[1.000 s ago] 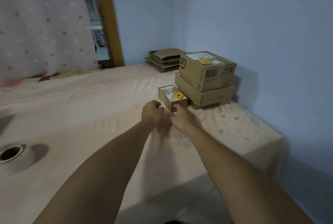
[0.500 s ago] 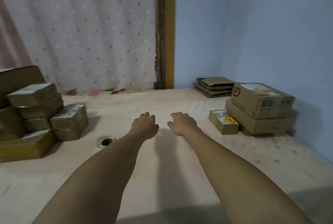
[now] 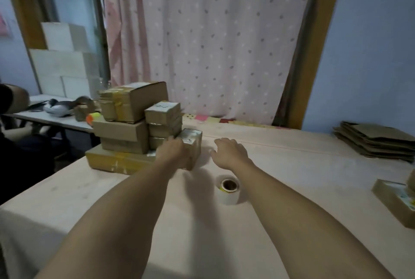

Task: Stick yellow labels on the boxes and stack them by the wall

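Observation:
A small taped cardboard box (image 3: 193,141) sits at the right end of a pile of unlabelled boxes (image 3: 125,130) on the pink-covered table. My left hand (image 3: 174,153) grips this small box, with fingers curled over its near left side. Just right of the box, my right hand (image 3: 231,153) hovers with fingers spread, holding nothing. The roll of labels (image 3: 228,188) stands upright on the table below my right hand. At the right edge lies a box with a yellow label (image 3: 391,200), partly cut off.
Flattened cardboard sheets (image 3: 377,139) are stacked at the far right by the blue wall. A dotted pink curtain (image 3: 213,42) hangs behind the table (image 3: 292,188). A side table (image 3: 56,119) with a shoe and small items stands at the left.
My view has swung left from the labelled stack by the wall to the pile of unlabelled boxes. Both hands moved left with it, and my left hand took hold of the small taped box.

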`<state>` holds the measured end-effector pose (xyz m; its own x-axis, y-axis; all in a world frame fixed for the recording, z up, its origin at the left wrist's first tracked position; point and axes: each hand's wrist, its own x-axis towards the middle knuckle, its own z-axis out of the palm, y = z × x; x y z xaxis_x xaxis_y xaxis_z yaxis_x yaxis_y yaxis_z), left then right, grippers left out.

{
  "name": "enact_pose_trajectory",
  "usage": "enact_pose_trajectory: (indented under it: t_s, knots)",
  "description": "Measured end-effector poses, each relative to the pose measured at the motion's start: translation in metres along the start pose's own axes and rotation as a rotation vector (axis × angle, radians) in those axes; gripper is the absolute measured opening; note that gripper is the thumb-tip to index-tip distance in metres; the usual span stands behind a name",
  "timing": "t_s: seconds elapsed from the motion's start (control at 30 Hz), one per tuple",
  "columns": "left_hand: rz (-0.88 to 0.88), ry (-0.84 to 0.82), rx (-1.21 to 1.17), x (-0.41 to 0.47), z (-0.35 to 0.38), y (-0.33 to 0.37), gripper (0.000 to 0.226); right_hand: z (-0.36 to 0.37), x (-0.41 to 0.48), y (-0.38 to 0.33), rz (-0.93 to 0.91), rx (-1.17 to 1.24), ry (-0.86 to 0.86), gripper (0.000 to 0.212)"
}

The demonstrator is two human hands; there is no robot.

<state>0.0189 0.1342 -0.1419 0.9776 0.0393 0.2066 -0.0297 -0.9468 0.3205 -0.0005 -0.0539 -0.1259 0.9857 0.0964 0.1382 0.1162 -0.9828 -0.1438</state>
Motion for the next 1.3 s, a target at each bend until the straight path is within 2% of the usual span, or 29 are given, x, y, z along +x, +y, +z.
enact_pose_trajectory:
  t_s: [0.1, 0.2, 0.27, 0.43, 0.53, 0.83, 1.07, 1.3]
  knots:
    - [-0.072, -0.009, -0.135, 0.011, -0.005, -0.027, 0.047, 0.006, 0.023, -0.038, 0.049, 0.173, -0.024, 0.051]
    - [-0.121, -0.040, -0.289, 0.020, -0.003, -0.036, 0.069, 0.017, 0.044, -0.065, 0.123, 0.356, -0.069, 0.054]
    - [-0.158, -0.046, -0.376, 0.025, 0.001, -0.038, 0.074, 0.025, 0.055, -0.075, 0.169, 0.458, -0.088, 0.057]
    - [-0.287, -0.020, -0.509, 0.043, 0.018, -0.036, 0.045, 0.039, 0.074, -0.083, 0.272, 0.669, -0.135, 0.066]
    - [-0.294, 0.000, -0.533, 0.051, 0.027, -0.038, 0.040, 0.048, 0.079, -0.081, 0.299, 0.785, -0.153, 0.066]
    - [-0.325, -0.015, -0.571, 0.053, 0.038, -0.030, 0.043, 0.059, 0.080, -0.080, 0.299, 0.948, -0.141, 0.050]
    - [-0.425, 0.055, -0.679, 0.059, 0.044, -0.029, 0.052, 0.058, 0.073, -0.072, 0.292, 1.013, -0.144, 0.036]
    - [-0.430, 0.010, -0.737, 0.054, 0.041, -0.023, 0.043, 0.063, 0.071, -0.076, 0.265, 1.023, -0.180, 0.044]
